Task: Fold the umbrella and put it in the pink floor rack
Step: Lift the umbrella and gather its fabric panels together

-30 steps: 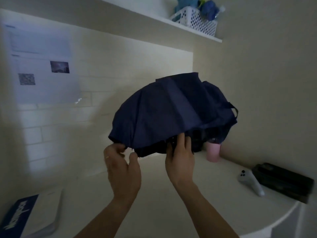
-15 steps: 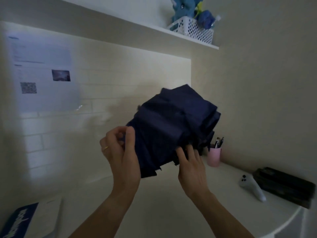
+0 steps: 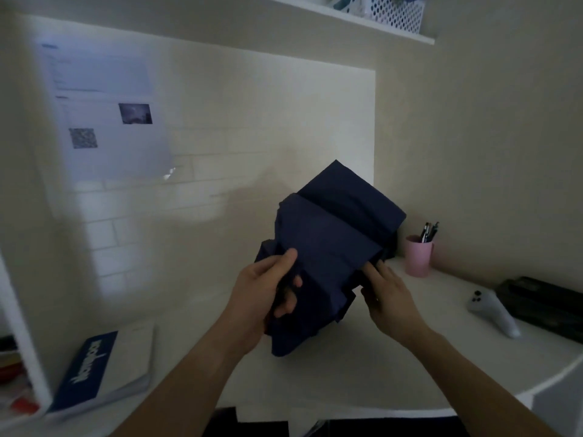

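Observation:
The dark navy umbrella (image 3: 328, 244) is collapsed into a loose bundle of folded cloth, held above the white desk (image 3: 347, 373) in the middle of the view. My left hand (image 3: 265, 298) grips its lower left side, thumb on top and fingers curled into the cloth. My right hand (image 3: 385, 291) presses fingers into the folds at its lower right edge. The umbrella's handle and shaft are hidden by the fabric. No pink floor rack is in view.
A pink pen cup (image 3: 419, 255) stands right behind the umbrella. A white controller (image 3: 492, 310) and a black case (image 3: 549, 307) lie at the right. A blue-and-white booklet (image 3: 104, 370) lies at the left. A shelf with a white basket (image 3: 394, 9) hangs overhead.
The canopy has gone from half spread to a compact bundle. Both hands and the umbrella have come down closer to the desk, and my left hand has closed round the cloth.

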### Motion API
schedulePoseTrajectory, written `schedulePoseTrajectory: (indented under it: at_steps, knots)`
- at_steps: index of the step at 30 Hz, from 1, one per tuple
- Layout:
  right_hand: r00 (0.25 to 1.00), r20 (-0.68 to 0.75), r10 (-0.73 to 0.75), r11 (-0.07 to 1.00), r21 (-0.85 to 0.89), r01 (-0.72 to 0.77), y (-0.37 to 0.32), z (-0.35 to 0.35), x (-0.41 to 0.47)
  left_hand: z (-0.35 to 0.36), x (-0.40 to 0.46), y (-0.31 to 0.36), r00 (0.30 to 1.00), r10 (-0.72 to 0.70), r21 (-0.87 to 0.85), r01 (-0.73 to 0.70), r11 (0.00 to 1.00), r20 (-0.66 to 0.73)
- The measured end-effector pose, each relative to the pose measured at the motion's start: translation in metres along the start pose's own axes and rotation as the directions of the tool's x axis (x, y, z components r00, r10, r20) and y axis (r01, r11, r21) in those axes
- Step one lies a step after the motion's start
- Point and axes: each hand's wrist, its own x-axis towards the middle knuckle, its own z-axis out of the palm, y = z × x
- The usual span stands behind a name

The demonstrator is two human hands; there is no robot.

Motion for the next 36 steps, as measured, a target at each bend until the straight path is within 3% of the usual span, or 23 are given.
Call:
schedulePoseTrajectory:
  at_steps: [4, 9, 17, 20, 22, 23, 24, 25, 27, 29, 32, 34, 36]
  knots:
    - [0.990, 0.132, 0.042, 0.988, 0.142, -0.061, 0.019, 0.013, -0.007, -0.007, -0.001, -0.023, 0.998, 0.025, 0.104, -0.030, 0.994, 0.055]
    - [0.937, 0.332, 0.111, 0.949, 0.244, -0.198, 0.025, 0.046, -0.026, -0.016, 0.002, -0.057, 0.994, -0.100, 0.219, 0.088, 0.972, 0.043]
    - [0.883, 0.419, 0.210, 0.954, 0.110, -0.279, 0.040, 0.060, -0.042, -0.036, -0.001, -0.102, 0.961, -0.272, 0.224, 0.255, 0.941, 0.044]
    - [0.916, 0.258, 0.306, 0.951, -0.044, -0.305, 0.031, 0.051, -0.034, -0.038, 0.001, -0.106, 0.948, -0.317, 0.215, 0.304, 0.928, 0.031]
    - [0.948, 0.011, 0.318, 0.947, 0.034, -0.319, 0.007, 0.037, -0.023, -0.038, 0.001, -0.108, 0.944, -0.330, 0.233, 0.316, 0.920, 0.022]
    - [0.958, -0.067, 0.278, 0.958, 0.096, -0.271, -0.009, 0.029, -0.018, -0.038, 0.001, -0.108, 0.944, -0.330, 0.239, 0.316, 0.918, 0.021]
    - [0.975, -0.056, 0.213, 0.972, 0.115, -0.206, -0.026, 0.021, -0.012, -0.038, 0.002, -0.109, 0.944, -0.329, 0.236, 0.315, 0.919, 0.021]
    - [0.990, 0.054, 0.132, 0.987, 0.090, -0.137, -0.043, 0.014, -0.008, -0.038, 0.003, -0.109, 0.946, -0.324, 0.225, 0.312, 0.923, 0.017]
    - [0.926, 0.373, 0.054, 0.996, -0.085, -0.024, -0.070, 0.015, 0.002, -0.037, 0.005, -0.107, 0.954, -0.299, 0.181, 0.292, 0.939, 0.014]
    - [0.867, 0.492, 0.080, 0.968, -0.244, 0.050, -0.088, 0.031, 0.009, -0.037, 0.006, -0.101, 0.964, -0.266, 0.150, 0.259, 0.954, 0.026]
    - [0.934, 0.348, 0.076, 0.973, -0.229, 0.006, -0.099, 0.051, 0.026, -0.037, 0.008, -0.097, 0.971, -0.238, 0.102, 0.237, 0.966, -0.009]
    - [0.971, 0.193, 0.144, 0.988, -0.089, -0.129, -0.096, 0.052, 0.039, -0.040, 0.010, -0.107, 0.941, -0.264, 0.093, 0.288, 0.953, -0.210]
    - [0.962, 0.100, 0.253, 0.958, 0.114, -0.263, -0.088, 0.042, 0.055, -0.044, 0.012, -0.128, 0.867, -0.263, 0.161, 0.357, 0.920, -0.424]
